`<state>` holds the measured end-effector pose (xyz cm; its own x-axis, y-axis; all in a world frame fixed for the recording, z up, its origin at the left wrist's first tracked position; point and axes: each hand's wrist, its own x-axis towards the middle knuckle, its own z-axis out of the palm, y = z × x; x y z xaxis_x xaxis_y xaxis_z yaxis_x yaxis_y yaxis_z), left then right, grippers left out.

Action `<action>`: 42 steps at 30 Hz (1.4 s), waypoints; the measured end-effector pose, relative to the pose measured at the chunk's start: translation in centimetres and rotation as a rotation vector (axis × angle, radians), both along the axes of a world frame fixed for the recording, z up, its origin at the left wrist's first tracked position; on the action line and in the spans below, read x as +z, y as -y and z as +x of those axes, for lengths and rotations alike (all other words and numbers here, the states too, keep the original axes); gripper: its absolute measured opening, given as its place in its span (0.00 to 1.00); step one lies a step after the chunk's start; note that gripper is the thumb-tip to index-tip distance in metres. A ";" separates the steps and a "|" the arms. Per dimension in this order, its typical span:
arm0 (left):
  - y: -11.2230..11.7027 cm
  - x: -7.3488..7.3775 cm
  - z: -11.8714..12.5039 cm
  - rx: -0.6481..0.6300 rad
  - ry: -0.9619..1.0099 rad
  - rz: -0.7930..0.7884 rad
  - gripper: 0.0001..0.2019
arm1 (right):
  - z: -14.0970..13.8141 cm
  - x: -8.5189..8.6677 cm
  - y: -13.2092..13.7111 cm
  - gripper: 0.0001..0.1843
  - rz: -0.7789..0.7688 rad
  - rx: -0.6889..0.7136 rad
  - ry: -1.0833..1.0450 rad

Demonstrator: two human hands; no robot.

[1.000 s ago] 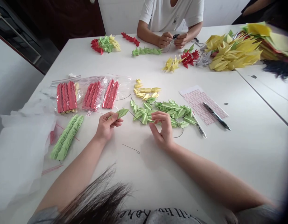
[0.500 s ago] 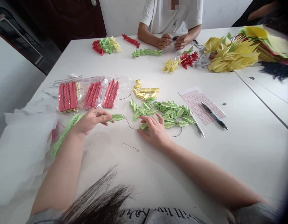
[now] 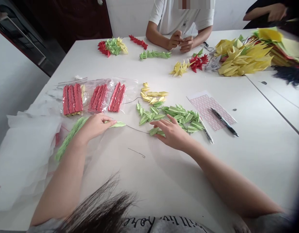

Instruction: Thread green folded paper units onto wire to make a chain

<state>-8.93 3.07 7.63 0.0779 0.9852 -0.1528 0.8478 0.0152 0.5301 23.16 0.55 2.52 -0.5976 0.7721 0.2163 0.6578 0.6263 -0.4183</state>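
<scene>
My left hand [image 3: 94, 127] pinches a folded green paper piece [image 3: 117, 124] threaded on a thin dark wire [image 3: 137, 130]. The wire runs right to a chain of green paper pieces [image 3: 175, 114] lying on the white table [image 3: 164, 181]. My right hand [image 3: 172, 131] lies flat, fingers spread, on the near end of that green chain. A short loose bit of wire [image 3: 136, 152] lies in front of my hands. Yellow folded pieces [image 3: 152, 95] sit just behind the green ones.
Bags of red folded pieces [image 3: 94, 98] and a green stack [image 3: 69, 137] lie left, on white plastic sheeting [image 3: 20, 155]. A sticker sheet [image 3: 208, 108] with a black pen [image 3: 224, 121] lies right. Across the table a person's hands [image 3: 180, 41] work; yellow paper piles [image 3: 243, 58] stand far right.
My left hand pulled the green piece leftward and down to the table, drawing the wire taut. My right hand opened and pressed flat on the green chain.
</scene>
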 end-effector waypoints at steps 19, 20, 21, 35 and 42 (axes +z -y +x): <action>4.0 -6.6 9.9 0.072 0.964 -0.211 0.18 | -1.8 -2.0 1.1 0.23 0.171 -0.069 -0.350; 4.0 -6.6 9.8 0.072 0.972 -0.207 0.18 | -1.7 -2.1 1.1 0.23 0.162 -0.063 -0.333; 3.9 -6.5 9.7 0.064 0.981 -0.197 0.17 | -1.6 -2.1 1.1 0.23 0.159 -0.055 -0.323; 3.8 -6.3 9.3 -0.037 1.006 -0.061 0.07 | -1.4 -1.7 1.2 0.14 0.387 -0.196 -0.285; 4.0 -6.7 9.3 -0.071 1.019 -0.164 0.07 | -2.2 -1.4 2.1 0.10 0.433 0.008 -0.429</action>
<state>0.32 -0.96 0.94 0.3028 0.9462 -0.1141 -0.0001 0.1197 0.9928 20.98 -1.56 1.08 -0.3930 0.5558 0.7325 0.4811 0.8032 -0.3513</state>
